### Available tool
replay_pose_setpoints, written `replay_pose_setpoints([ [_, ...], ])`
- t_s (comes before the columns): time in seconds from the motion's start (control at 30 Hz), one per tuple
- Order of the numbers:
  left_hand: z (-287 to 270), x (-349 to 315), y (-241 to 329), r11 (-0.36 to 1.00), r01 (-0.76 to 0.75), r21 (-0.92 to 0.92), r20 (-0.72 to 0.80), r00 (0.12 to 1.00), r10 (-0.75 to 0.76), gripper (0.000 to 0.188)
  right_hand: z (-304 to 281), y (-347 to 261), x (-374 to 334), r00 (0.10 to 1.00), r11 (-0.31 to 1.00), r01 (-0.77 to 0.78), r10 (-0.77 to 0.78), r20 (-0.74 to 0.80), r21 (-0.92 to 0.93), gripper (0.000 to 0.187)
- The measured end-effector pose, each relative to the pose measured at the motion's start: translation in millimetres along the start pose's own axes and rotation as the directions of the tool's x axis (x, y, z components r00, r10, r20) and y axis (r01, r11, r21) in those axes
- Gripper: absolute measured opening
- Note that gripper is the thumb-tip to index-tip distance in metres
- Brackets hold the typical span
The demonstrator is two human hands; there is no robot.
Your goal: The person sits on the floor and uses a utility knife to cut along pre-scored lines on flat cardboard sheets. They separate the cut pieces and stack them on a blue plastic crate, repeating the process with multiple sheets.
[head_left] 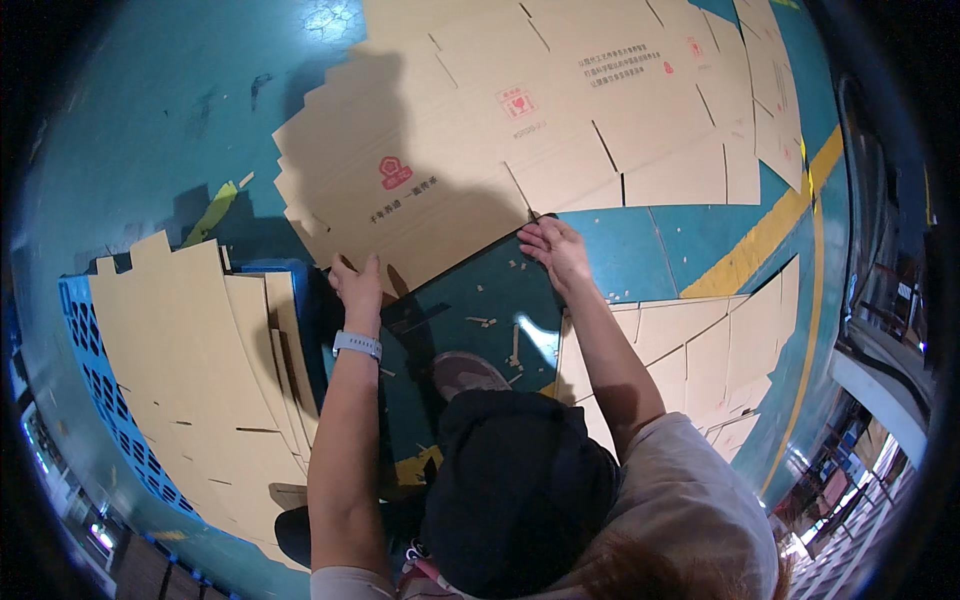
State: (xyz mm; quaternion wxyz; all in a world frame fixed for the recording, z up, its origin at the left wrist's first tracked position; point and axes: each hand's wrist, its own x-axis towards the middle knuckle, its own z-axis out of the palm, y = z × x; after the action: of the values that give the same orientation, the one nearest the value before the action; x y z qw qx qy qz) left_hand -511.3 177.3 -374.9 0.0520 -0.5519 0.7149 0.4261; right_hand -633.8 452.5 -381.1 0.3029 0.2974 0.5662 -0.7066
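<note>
A thick stack of flat brown cardboard box blanks (480, 130) lies on the teal floor in front of me. My left hand (358, 282), with a pale band on its wrist, grips the near edge of that stack at its left. My right hand (556, 247) holds the same near edge further right, fingers curled over the cardboard. The edge is lifted a little off the floor and casts a dark shadow under it.
Another pile of cardboard blanks (190, 370) rests on a blue plastic pallet (95, 350) at my left. More flat blanks (700, 350) lie at my right. A yellow floor line (770, 225) runs along the right. Small cardboard scraps (480, 320) litter the floor by my shoe (465, 372).
</note>
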Motion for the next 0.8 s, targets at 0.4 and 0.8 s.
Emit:
replay_pose_setpoints([
  [0.4, 1.8, -11.4, 39.7, 0.957, -0.289, -0.024, 0.218, 0.933, 0.287, 0.072, 5.9, -22.3, -0.2, 0.997, 0.997, -0.061, 0.059, 0.053, 0.043, 0.033],
  [0.8, -101.7, -21.1, 188.2, 0.263, -0.797, 0.543, 0.344, 0.497, 0.796, 0.03, 60.3, -113.6, -22.2, 0.896, 0.925, 0.352, -0.378, 0.235, 0.142, 0.025],
])
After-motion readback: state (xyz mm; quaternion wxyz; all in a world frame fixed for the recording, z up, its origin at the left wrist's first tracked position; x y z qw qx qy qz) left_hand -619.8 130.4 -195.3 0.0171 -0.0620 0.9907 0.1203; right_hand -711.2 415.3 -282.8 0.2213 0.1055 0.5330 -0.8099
